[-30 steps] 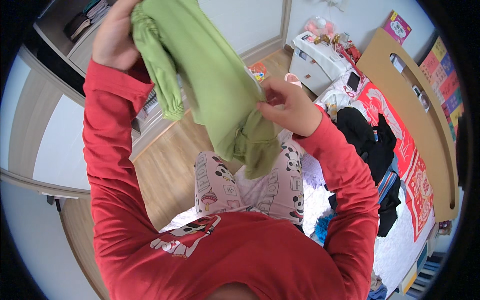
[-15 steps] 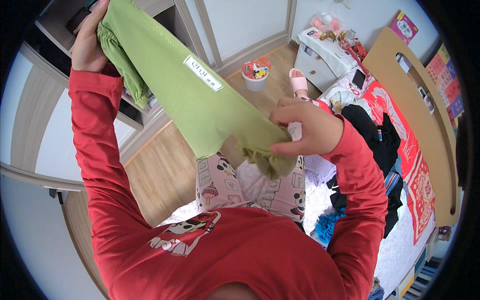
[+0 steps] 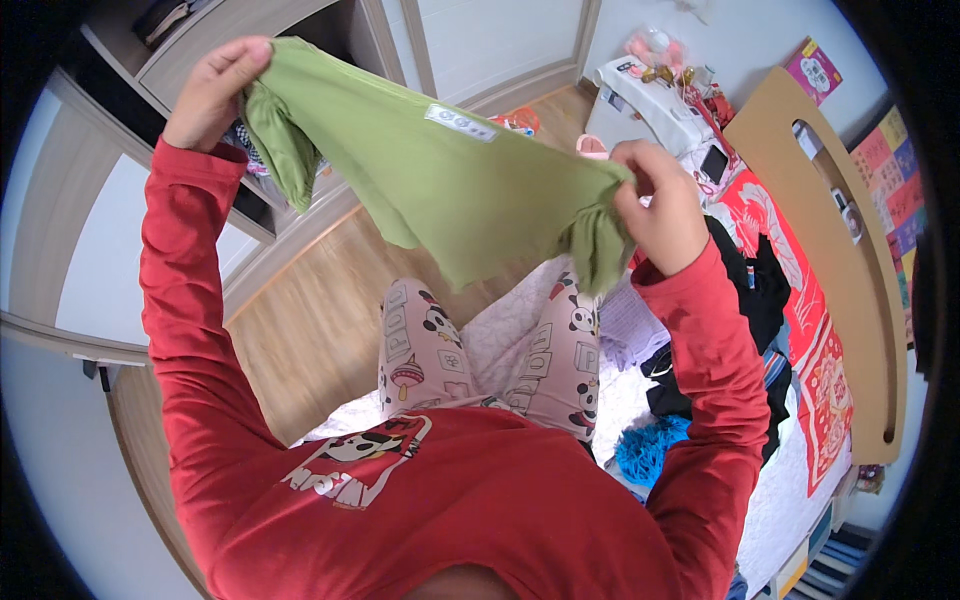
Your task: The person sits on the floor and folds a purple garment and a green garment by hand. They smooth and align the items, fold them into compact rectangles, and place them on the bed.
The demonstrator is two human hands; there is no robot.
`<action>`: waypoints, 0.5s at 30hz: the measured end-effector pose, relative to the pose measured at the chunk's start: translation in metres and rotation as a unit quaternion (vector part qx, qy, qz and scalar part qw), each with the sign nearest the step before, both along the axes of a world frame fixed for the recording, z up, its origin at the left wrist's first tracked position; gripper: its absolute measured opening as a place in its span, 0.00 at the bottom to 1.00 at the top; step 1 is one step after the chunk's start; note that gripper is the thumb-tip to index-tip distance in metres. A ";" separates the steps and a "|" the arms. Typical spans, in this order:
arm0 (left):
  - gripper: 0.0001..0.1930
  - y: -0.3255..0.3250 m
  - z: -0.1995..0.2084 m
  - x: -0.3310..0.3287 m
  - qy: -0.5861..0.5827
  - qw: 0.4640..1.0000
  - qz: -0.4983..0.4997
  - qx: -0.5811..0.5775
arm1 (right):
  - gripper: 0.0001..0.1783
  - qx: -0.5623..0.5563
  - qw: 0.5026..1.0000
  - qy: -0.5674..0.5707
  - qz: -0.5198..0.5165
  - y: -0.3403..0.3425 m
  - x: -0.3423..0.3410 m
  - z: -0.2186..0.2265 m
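Observation:
A light green short-sleeved top [image 3: 440, 190] with gathered cuffs is stretched between my hands, above my lap. My left hand [image 3: 218, 92] pinches one upper corner at the far left, and a sleeve hangs just below it. At the other end, my right hand [image 3: 662, 208] grips the opposite corner between thumb and fingers, its sleeve bunched underneath. A white label [image 3: 460, 122] faces up near the top's upper edge. The lower edge hangs loose over my patterned pink trousers [image 3: 425, 340].
To my right, a bed [image 3: 780, 510] carries dark clothes [image 3: 755, 300], a blue fluffy item [image 3: 650, 450], red patterned cloth [image 3: 825, 400] and a phone [image 3: 713, 163]. Its tan headboard [image 3: 845, 250] stands beyond. An open wardrobe [image 3: 210, 50] is at the far left. A white cabinet [image 3: 640, 125] stands at the back.
The top has swung to a flatter, wider spread. My left hand has come down and right, while my right hand has gone up and right, gripping the corner. The bin is now mostly covered.

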State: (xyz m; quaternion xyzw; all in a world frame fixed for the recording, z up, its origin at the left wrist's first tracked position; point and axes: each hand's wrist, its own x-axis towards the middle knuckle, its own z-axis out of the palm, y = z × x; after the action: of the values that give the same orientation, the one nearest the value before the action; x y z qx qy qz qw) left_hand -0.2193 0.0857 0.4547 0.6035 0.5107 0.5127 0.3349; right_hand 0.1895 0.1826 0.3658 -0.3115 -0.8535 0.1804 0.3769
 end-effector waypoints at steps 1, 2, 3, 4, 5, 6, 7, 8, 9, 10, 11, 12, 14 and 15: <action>0.12 -0.002 -0.007 0.005 -0.002 1.000 -0.012 -0.015 | 0.09 0.032 0.999 0.019 -0.027 0.007 0.000 -0.003; 0.12 -0.004 -0.014 0.011 -0.018 0.998 -0.040 -0.035 | 0.09 0.033 0.998 0.004 -0.056 0.013 0.002 -0.007; 0.11 -0.008 -0.019 0.018 -0.028 0.996 -0.059 -0.068 | 0.08 0.034 0.996 -0.010 -0.083 0.019 0.005 -0.011; 0.11 -0.012 -0.026 0.021 -0.039 0.991 -0.077 -0.099 | 0.08 0.037 0.993 -0.024 -0.109 0.025 0.008 -0.015; 0.10 -0.014 -0.043 0.013 -0.029 0.990 -0.069 -0.119 | 0.07 0.058 0.992 -0.061 -0.098 0.029 0.011 -0.019; 0.09 -0.018 -0.050 0.020 0.015 0.988 -0.068 -0.136 | 0.08 0.056 0.994 -0.048 -0.081 0.032 0.012 -0.023; 0.08 -0.022 -0.056 0.027 0.024 0.985 -0.067 -0.157 | 0.08 0.055 0.996 -0.034 -0.062 0.032 0.012 -0.026; 0.08 -0.026 -0.060 0.032 0.032 0.981 -0.066 -0.177 | 0.08 0.053 0.997 -0.020 -0.043 0.031 0.012 -0.028; 0.07 -0.028 -0.064 0.037 0.025 0.981 -0.062 -0.183 | 0.08 -0.026 0.999 0.026 -0.025 0.029 0.014 -0.031; 0.07 -0.033 -0.066 0.040 0.021 0.980 -0.055 -0.192 | 0.08 -0.100 0.994 0.016 -0.031 0.021 0.014 -0.022; 0.07 -0.037 -0.067 0.040 0.016 0.983 -0.055 -0.175 | 0.08 -0.100 0.994 0.051 -0.008 0.017 0.012 -0.017; 0.07 -0.041 -0.068 0.039 -0.018 0.984 -0.057 -0.167 | 0.09 -0.100 0.991 0.086 0.014 0.014 0.010 -0.013; 0.07 -0.051 -0.066 0.039 -0.084 0.983 -0.057 -0.154 | 0.08 -0.279 0.939 0.185 0.085 0.006 0.006 -0.002; 0.06 -0.054 -0.063 0.043 -0.125 0.979 -0.056 -0.149 | 0.08 -0.340 0.915 0.180 0.121 0.002 0.009 0.010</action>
State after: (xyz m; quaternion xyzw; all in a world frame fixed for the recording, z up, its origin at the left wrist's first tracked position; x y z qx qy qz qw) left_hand -0.1763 0.0312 0.3918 0.5053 0.5012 0.4825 0.5104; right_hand 0.1989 0.1849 0.3757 -0.2774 -0.6891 0.5574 0.3707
